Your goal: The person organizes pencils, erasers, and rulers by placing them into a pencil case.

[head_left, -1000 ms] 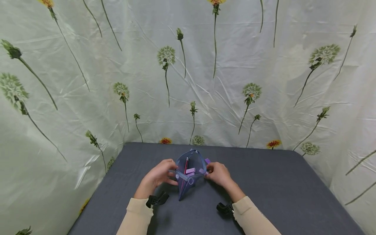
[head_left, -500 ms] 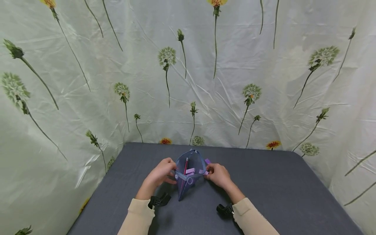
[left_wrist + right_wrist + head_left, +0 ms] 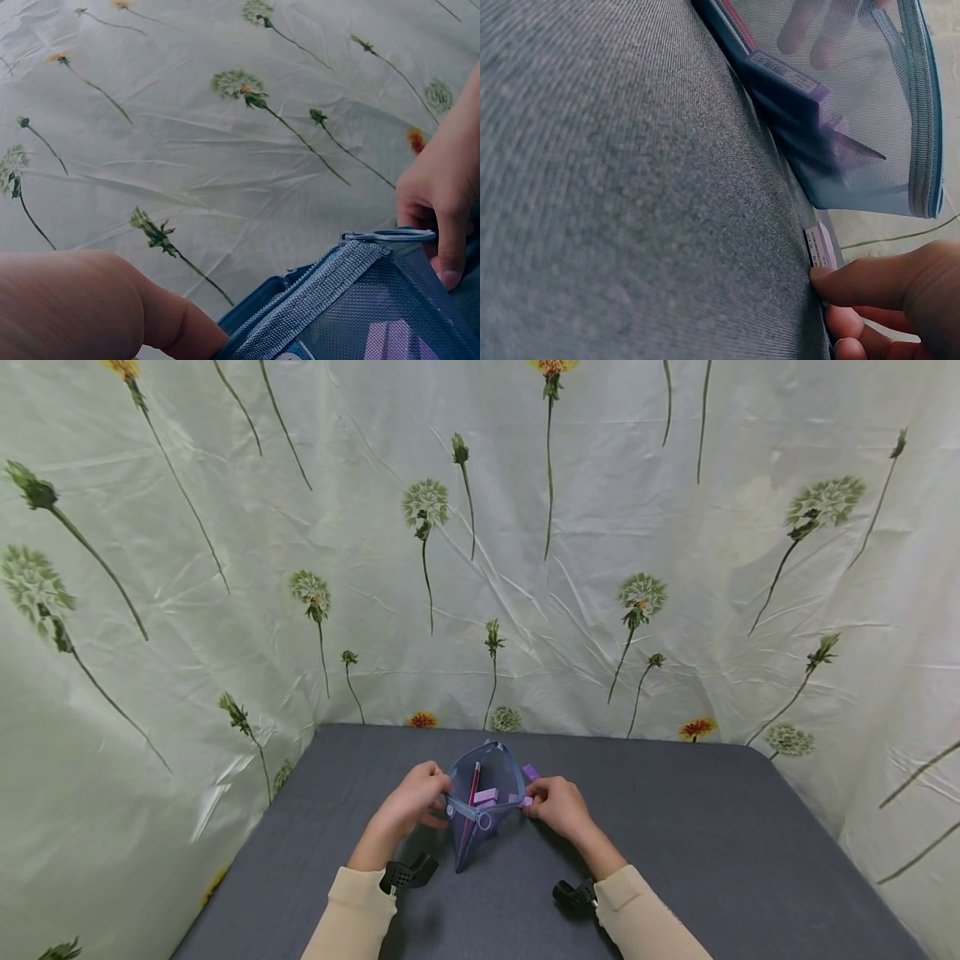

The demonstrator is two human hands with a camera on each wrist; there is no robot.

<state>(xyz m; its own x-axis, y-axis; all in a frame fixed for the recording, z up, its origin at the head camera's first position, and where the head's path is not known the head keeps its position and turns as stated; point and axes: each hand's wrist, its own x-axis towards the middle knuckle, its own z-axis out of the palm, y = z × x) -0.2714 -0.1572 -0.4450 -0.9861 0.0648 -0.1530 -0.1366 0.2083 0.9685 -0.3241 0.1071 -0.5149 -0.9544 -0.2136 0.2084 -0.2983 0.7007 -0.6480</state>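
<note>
A blue mesh zip pouch (image 3: 465, 837) stands with its mouth agape near the middle of the table. My left hand (image 3: 414, 795) pinches its rim at the left side. Inside are a red pencil (image 3: 474, 785) and lilac blocks (image 3: 486, 796), seen through the mesh in the right wrist view too. Just right of the pouch, my right hand (image 3: 557, 803) pinches a small lilac eraser-like block (image 3: 820, 246) with a barcode, low against the table. Another purple block (image 3: 530, 772) lies beyond the right fingers. The left fingertips are hidden in the left wrist view.
The dark grey table (image 3: 697, 843) has rounded far corners. Behind it hangs a pale curtain (image 3: 375, 552) printed with dandelions. A zip pull (image 3: 390, 235) sticks up at the pouch's corner. Black straps (image 3: 408, 871) circle both wrists.
The left hand has shifted very slightly at the pouch's rim. The right hand, the pouch and its contents look the same.
</note>
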